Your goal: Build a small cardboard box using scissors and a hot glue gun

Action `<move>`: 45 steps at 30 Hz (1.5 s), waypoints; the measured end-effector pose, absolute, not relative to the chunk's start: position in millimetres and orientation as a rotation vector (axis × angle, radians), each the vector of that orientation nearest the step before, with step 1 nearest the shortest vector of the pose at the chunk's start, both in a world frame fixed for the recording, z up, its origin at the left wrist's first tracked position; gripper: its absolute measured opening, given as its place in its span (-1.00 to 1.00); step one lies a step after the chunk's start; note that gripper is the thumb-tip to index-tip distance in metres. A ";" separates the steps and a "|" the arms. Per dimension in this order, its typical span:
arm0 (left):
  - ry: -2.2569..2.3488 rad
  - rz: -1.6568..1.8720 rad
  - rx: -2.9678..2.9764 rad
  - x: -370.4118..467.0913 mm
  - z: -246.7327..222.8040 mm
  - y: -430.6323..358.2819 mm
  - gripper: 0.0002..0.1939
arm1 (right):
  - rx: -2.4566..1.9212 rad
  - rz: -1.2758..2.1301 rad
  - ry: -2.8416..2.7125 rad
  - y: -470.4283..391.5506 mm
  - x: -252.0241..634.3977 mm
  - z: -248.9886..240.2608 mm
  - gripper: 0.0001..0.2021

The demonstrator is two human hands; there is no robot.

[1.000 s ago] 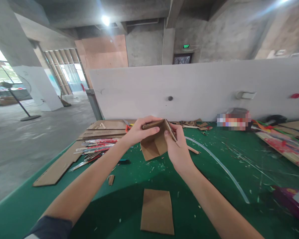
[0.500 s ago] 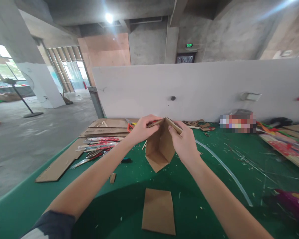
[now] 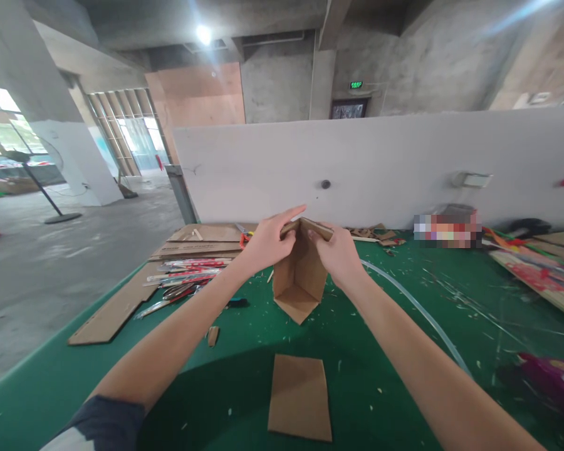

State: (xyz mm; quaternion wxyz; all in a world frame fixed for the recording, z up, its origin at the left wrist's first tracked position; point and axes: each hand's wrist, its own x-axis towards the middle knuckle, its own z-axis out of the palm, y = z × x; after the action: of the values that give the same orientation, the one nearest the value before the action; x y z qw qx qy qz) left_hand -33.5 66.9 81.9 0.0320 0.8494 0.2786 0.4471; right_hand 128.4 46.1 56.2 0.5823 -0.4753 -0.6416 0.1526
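The left hand (image 3: 270, 243) pinches the left wall of the folded cardboard (image 3: 299, 279); the right hand (image 3: 341, 254) pinches its right wall. Both are over the green worktop (image 3: 357, 407). From the folded cardboard, a flat square (image 3: 299, 398) lies at six o'clock, shiny packets (image 3: 188, 269) at nine.

Ctr of frame: folded cardbd pc (image 3: 305, 269) btwn my L hand (image 3: 270, 241) & R hand (image 3: 342, 254). Lower ctr, nearer me: cardbd square (image 3: 299, 398) flat on the tbl (image 3: 225, 401), w/ a scrap (image 3: 213, 336) up & left of it. Left of ctr: packets (image 3: 192, 270) on the tbl, just right of a cardbd strip (image 3: 113, 307), cardbd sheets (image 3: 192, 249) behind them. Right of ctr: tube (image 3: 418, 305) on the tbl, lower end behind my R forearm. Offcuts (image 3: 383, 235) behind my R hand, nr the low wall (image 3: 263, 169) across mid-frame. Far left: stand fan (image 3: 40, 188) on the floor.
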 end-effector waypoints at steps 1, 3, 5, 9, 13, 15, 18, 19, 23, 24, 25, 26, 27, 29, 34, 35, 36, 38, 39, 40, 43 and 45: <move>0.868 1.340 2.674 -32.6 83.7 65.4 -0.47 | -1.106 0.369 -1.504 47.1 129.5 55.5 -0.67; 0.934 1.266 2.750 -30.2 87.6 62.0 -0.50 | -1.097 0.385 -1.507 48.3 131.9 53.8 -0.67; 1.002 1.220 2.780 -27.3 90.8 58.9 -0.51 | -1.093 0.388 -1.511 48.4 134.0 52.4 -0.67; 1.044 1.217 2.786 -22.5 92.5 56.0 -0.52 | -1.103 0.395 -1.516 46.9 136.2 52.4 -0.67; 1.082 1.203 2.764 -21.3 91.6 55.6 -0.53 | -1.140 0.421 -1.505 44.2 135.9 55.8 -0.67; 1.103 1.189 2.757 -21.5 91.6 54.6 -0.53 | -1.168 0.421 -1.509 41.6 135.6 58.6 -0.68; 1.110 1.167 2.759 -21.8 92.3 51.9 -0.54 | -1.223 0.402 -1.515 35.9 135.2 63.0 -0.69; 1.111 1.161 2.761 -21.9 92.5 51.1 -0.54 | -1.240 0.396 -1.511 33.7 135.1 64.0 -0.69; 1.138 1.138 2.763 -21.4 93.1 49.4 -0.55 | -1.295 0.374 -1.487 26.0 135.7 63.2 -0.65; 1.143 1.136 2.763 -21.3 93.1 49.4 -0.55 | -1.301 0.371 -1.492 24.3 136.2 61.6 -0.62; 1.145 1.134 2.763 -21.2 93.0 49.4 -0.55 | -1.304 0.369 -1.502 22.7 136.9 59.4 -0.60; 1.148 1.134 2.764 -21.1 93.0 49.5 -0.55 | -1.305 0.369 -1.516 21.1 137.7 56.6 -0.58; 1.148 1.131 2.766 -21.0 93.0 49.6 -0.55 | -1.300 0.373 -1.533 19.7 138.6 53.4 -0.55; 1.147 1.128 2.770 -20.9 93.3 49.4 -0.56 | -1.275 0.386 -1.565 17.3 140.3 46.4 -0.51; 1.161 1.130 2.779 -18.9 94.0 47.2 -0.56 | -1.325 0.347 -1.643 16.0 141.9 34.1 -0.57; 1.165 1.132 2.783 -18.3 93.8 47.0 -0.56 | -1.344 0.327 -1.652 16.4 141.5 33.6 -0.57; 1.167 1.139 2.784 -17.7 93.4 47.0 -0.56 | -1.358 0.310 -1.658 16.9 140.8 33.8 -0.57; 1.154 1.166 2.781 -16.9 92.3 48.0 -0.56 | -1.393 0.290 -1.663 17.4 139.1 35.4 -0.53; 1.136 1.185 2.776 -16.8 91.6 48.9 -0.56 | -1.423 0.284 -1.659 17.4 138.3 36.4 -0.51; 1.113 1.205 2.771 -16.8 91.0 50.0 -0.57 | -1.452 0.281 -1.657 17.2 137.7 37.3 -0.50; 1.056 1.244 2.758 -17.2 89.6 52.7 -0.58 | -1.491 0.279 -1.658 16.7 137.5 38.1 -0.47; 1.048 1.251 2.755 -17.5 89.3 53.1 -0.58 | -1.478 0.260 -1.669 17.8 139.0 36.5 -0.46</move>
State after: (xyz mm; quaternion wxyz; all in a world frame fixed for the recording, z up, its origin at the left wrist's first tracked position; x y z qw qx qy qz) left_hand -17.5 53.1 89.3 -0.0301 0.8600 0.3270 0.3907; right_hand 139.0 17.8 36.5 0.4338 -0.5932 -0.6701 0.1043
